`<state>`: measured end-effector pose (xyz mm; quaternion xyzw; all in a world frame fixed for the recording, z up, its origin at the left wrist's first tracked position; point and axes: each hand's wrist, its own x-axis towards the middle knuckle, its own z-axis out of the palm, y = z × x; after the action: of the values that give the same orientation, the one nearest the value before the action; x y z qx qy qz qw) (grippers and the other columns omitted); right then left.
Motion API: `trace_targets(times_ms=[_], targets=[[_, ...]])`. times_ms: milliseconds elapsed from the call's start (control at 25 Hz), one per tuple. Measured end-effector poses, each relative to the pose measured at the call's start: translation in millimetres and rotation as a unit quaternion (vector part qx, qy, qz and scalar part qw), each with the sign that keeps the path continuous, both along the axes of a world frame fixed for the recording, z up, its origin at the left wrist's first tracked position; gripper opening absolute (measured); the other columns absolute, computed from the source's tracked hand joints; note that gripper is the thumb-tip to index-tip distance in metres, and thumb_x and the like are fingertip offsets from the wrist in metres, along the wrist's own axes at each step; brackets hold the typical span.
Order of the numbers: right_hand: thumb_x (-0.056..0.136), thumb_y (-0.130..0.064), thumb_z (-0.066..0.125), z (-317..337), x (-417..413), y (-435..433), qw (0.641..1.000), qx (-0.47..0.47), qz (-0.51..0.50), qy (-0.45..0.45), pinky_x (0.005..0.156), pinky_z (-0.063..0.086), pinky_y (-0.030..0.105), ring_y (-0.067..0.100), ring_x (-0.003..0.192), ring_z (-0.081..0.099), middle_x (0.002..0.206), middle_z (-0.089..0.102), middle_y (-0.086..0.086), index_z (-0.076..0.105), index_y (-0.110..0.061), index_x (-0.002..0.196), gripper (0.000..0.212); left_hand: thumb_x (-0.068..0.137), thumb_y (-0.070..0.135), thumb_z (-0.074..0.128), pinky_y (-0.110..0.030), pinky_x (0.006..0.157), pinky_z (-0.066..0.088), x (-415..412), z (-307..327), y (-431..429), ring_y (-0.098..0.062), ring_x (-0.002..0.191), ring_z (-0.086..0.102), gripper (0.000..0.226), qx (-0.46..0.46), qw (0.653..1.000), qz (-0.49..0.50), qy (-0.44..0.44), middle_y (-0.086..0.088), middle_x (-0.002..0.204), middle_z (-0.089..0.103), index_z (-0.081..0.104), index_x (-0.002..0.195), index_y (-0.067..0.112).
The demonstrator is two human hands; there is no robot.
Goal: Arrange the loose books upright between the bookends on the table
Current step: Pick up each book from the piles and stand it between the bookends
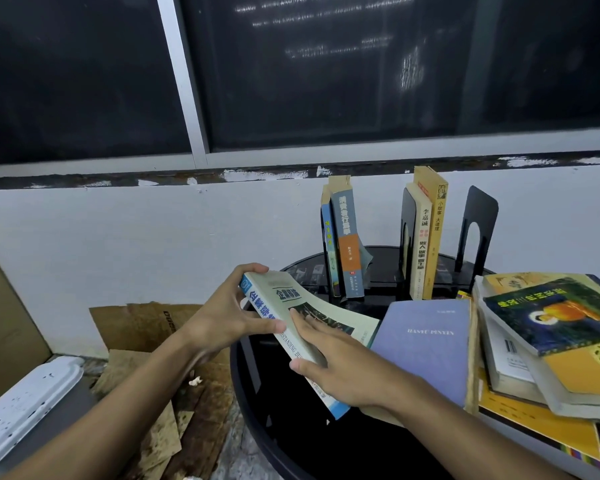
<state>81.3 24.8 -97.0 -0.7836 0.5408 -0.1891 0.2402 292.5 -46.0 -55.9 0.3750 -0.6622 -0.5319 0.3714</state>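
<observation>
Both hands hold a pale green book with a blue-and-white spine (312,310), tilted above the left edge of the round black table (253,382). My left hand (229,313) grips its top end and spine. My right hand (340,362) lies on the cover with the thumb under the spine. Two books (343,244) stand upright at the back of the table. To their right, two tan books (428,237) stand against a black bookend (407,237). Another black bookend (477,233) stands apart further right.
A purple book (426,344) lies flat just right of my hands. A loose pile of books (548,337) covers the table's right side. Torn cardboard (146,327) and a white panel (25,407) lie on the floor to the left. A white wall and dark window are behind.
</observation>
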Motion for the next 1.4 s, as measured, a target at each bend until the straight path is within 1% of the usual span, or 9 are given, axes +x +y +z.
trace_targets(times_ms=[120, 240, 480, 600, 720, 920, 1040, 1200, 1400], targets=[[0.103, -0.043, 0.055, -3, 1, -2, 0.999, 0.004, 0.002, -0.036, 0.129, 0.01, 0.039, 0.007, 0.158, 0.001, 0.171, 0.002, -0.013, -0.001, -0.048, 0.16, 0.08, 0.071, -0.002, 0.087, -0.039, 0.069, 0.064, -10, 3, 5, -0.033, 0.092, 0.076, 0.069, 0.019, 0.998, 0.055, 0.026, -0.025, 0.115, 0.07, 0.052, 0.126, 0.018], [0.102, -0.039, 0.058, 1, 2, 4, 0.998, -0.003, -0.009, -0.061, 0.128, 0.007, 0.032, 0.0, 0.155, -0.002, 0.17, 0.0, -0.017, 0.002, -0.047, 0.16, 0.081, 0.081, -0.007, 0.078, -0.038, 0.064, 0.063, -21, 12, 13, -0.03, 0.085, 0.077, 0.055, 0.018, 0.994, 0.098, 0.05, -0.023, 0.108, 0.072, 0.055, 0.123, 0.021], [0.098, -0.039, 0.067, 31, -13, 11, 0.986, -0.073, -0.027, -0.146, 0.129, 0.005, 0.032, -0.016, 0.148, -0.014, 0.163, -0.018, -0.035, -0.011, -0.045, 0.159, 0.099, 0.082, -0.011, 0.075, -0.042, 0.067, 0.064, -45, 68, 33, -0.026, 0.091, 0.077, 0.064, -0.114, 0.99, 0.067, 0.049, -0.014, 0.113, 0.069, 0.061, 0.124, 0.035], [0.097, -0.038, 0.068, 55, -25, 15, 0.976, -0.123, -0.035, -0.177, 0.129, 0.007, 0.033, -0.019, 0.147, -0.013, 0.162, -0.016, -0.038, -0.008, -0.045, 0.159, 0.099, 0.083, -0.01, 0.075, -0.041, 0.066, 0.064, -62, 106, 40, -0.027, 0.089, 0.077, 0.066, -0.168, 0.985, 0.033, 0.036, -0.011, 0.119, 0.066, 0.059, 0.127, 0.037], [0.096, -0.038, 0.069, 82, -40, 15, 0.967, -0.175, -0.045, -0.181, 0.129, 0.009, 0.033, -0.018, 0.148, -0.011, 0.164, -0.012, -0.035, -0.006, -0.042, 0.16, 0.098, 0.083, -0.008, 0.076, -0.038, 0.066, 0.064, -79, 141, 43, -0.024, 0.093, 0.076, 0.066, -0.226, 0.974, 0.002, 0.018, -0.007, 0.122, 0.064, 0.057, 0.129, 0.036], [0.094, -0.039, 0.071, 120, -73, 3, 0.954, -0.217, -0.047, -0.2, 0.128, 0.019, 0.04, -0.015, 0.15, -0.007, 0.164, -0.01, -0.036, -0.003, -0.047, 0.159, 0.098, 0.082, -0.002, 0.079, -0.038, 0.067, 0.064, -111, 185, 36, -0.023, 0.11, 0.067, 0.064, -0.303, 0.953, -0.01, -0.014, 0.01, 0.119, 0.061, 0.056, 0.129, 0.035], [0.093, -0.036, 0.072, 132, -93, -9, 0.949, -0.225, -0.033, -0.22, 0.127, 0.024, 0.038, -0.012, 0.151, -0.005, 0.165, -0.009, -0.035, -0.002, -0.051, 0.156, 0.098, 0.083, 0.003, 0.08, -0.042, 0.067, 0.065, -130, 200, 25, -0.029, 0.114, 0.065, 0.064, -0.325, 0.945, -0.009, -0.029, 0.009, 0.122, 0.059, 0.055, 0.129, 0.038], [0.093, -0.034, 0.075, 137, -114, -32, 0.947, -0.216, -0.03, -0.234, 0.122, 0.033, 0.036, -0.006, 0.154, -0.003, 0.166, -0.008, -0.033, 0.0, -0.045, 0.16, 0.101, 0.083, 0.005, 0.081, -0.046, 0.068, 0.065, -151, 203, 4, -0.031, 0.118, 0.062, 0.063, -0.334, 0.941, 0.002, -0.047, 0.007, 0.125, 0.057, 0.054, 0.129, 0.039], [0.082, -0.055, 0.076, 126, -131, -64, 0.951, -0.191, -0.07, -0.231, 0.115, 0.042, 0.056, 0.001, 0.156, 0.004, 0.168, 0.0, -0.028, 0.002, -0.061, 0.154, 0.103, 0.082, 0.01, 0.081, -0.05, 0.072, 0.064, -172, 191, -25, -0.028, 0.123, 0.057, 0.062, -0.349, 0.934, 0.025, -0.077, 0.01, 0.127, 0.055, 0.053, 0.132, 0.036]])
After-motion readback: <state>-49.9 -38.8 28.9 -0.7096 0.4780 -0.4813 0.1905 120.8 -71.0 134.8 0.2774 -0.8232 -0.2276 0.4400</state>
